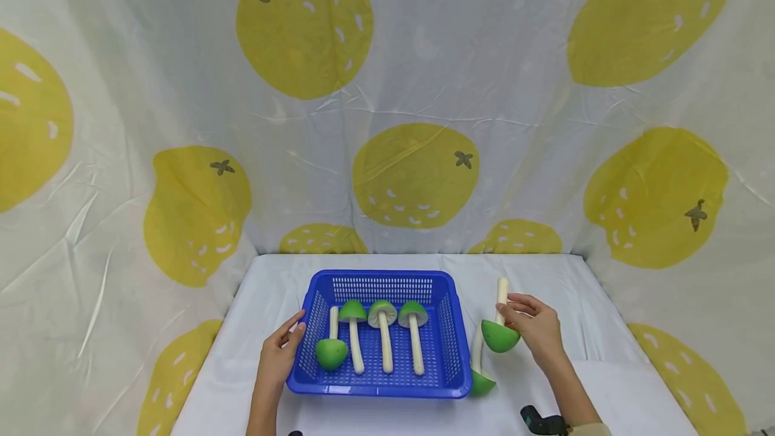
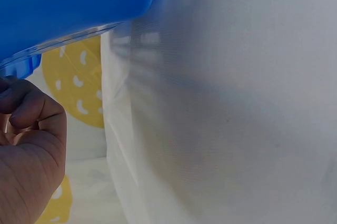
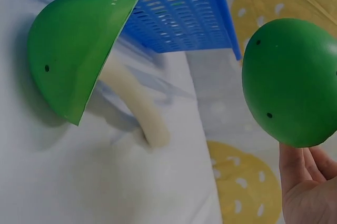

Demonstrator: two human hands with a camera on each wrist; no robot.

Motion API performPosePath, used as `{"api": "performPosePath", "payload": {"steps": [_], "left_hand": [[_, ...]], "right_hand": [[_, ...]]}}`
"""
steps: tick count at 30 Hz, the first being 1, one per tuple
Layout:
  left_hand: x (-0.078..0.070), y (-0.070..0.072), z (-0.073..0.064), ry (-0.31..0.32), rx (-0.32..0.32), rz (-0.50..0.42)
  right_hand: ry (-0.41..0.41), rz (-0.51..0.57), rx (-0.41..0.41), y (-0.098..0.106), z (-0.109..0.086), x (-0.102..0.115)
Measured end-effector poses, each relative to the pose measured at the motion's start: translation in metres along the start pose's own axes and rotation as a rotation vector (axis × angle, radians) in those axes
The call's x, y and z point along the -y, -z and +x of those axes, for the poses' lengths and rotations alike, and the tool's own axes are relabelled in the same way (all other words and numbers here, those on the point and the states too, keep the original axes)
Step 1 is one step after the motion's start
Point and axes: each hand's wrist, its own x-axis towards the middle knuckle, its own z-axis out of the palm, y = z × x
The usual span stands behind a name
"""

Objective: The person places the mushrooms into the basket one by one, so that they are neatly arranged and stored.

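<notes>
My right hand (image 1: 535, 325) pinches the pale stem of a toy mushroom (image 1: 500, 337), its green cap hanging downward. In the right wrist view that rounded cap (image 3: 292, 84) hides most of the fingers. Just left of it, a second toy mushroom (image 1: 482, 382) lies on the cloth against the basket's right side, cap towards me. My left hand (image 1: 280, 355) holds the left rim of a blue plastic basket (image 1: 381, 390), fingers curled at the edge. Inside the basket several toy mushrooms lie in a row; the leftmost mushroom (image 1: 331, 353) has its cap nearest me, the others point away.
A white cloth (image 1: 236, 369) covers the table. Around its back and sides hangs a pale curtain (image 1: 424, 73) printed with large yellow lemons. Near my right forearm a black device (image 1: 541, 421) shows at the bottom edge.
</notes>
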Motion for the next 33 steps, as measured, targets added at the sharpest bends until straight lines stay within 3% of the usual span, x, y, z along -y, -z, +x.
{"api": "performPosePath", "payload": {"steps": [14, 33], "left_hand": [[0.0, 0.0, -0.001, 0.013, 0.003, -0.007], [-0.004, 0.001, -0.003, -0.014, -0.006, -0.04]], "right_hand": [[0.054, 0.051, 0.048, -0.014, -0.002, 0.009], [0.088, 0.109, 0.088, -0.035, 0.0, 0.026]]}}
